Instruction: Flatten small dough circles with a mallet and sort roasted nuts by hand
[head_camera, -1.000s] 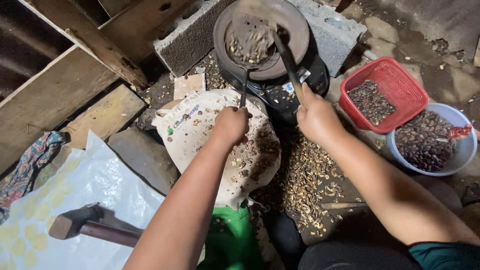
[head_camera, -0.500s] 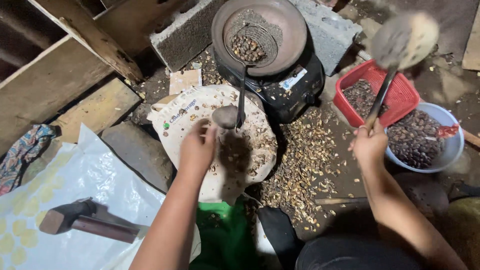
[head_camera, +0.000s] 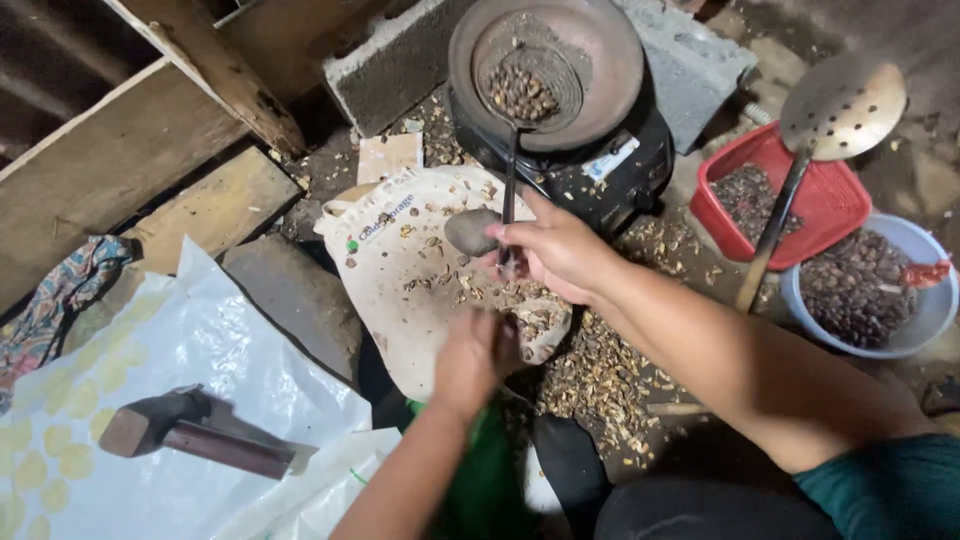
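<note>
Right hand grips the ladle handle — left hand rests on the cloth.

Left hand: fingers curled, contents hidden. Ladle handle: partly covered by right hand. Bowl, far right: rim cut off.

- cream cloth bag, printed with small green and blue lettering near its upper left corner, lies flat just under and left of the right hand's fingers.
- white rectangular label with a blue edge sits on the black stove body, up and right of those fingers.
- white plastic sack with pale yellow dots lies well left of the left hand's fingers.
</note>
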